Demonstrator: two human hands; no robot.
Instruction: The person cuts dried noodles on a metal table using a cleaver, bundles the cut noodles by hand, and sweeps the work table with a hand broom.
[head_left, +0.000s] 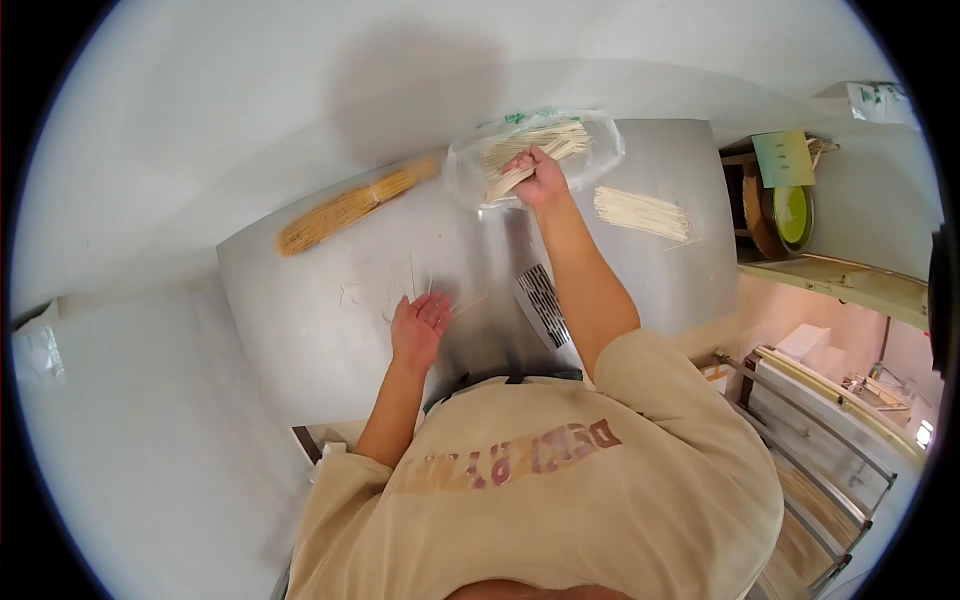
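Observation:
My right hand [540, 178] is closed round a bunch of thin pale sticks at the far edge of the metal table [330, 290]. More pale sticks [560, 135] lie behind it in a clear plastic bag [605, 150] with green print. Nearer to me, my left hand [425, 320] rests palm up over the tabletop, its fingers apart. A few loose thin sticks [412, 272] lie by its fingertips. To the right of the bag is a separate pile of pale sticks [642, 214], laid roughly side by side.
A long brown bundle [355, 208] in clear wrapping lies at the back left. A flat item with a black-and-white pattern [543, 305] is beside my right forearm. At right are a shelf with a green round item [790, 215] and a metal rack [815, 440].

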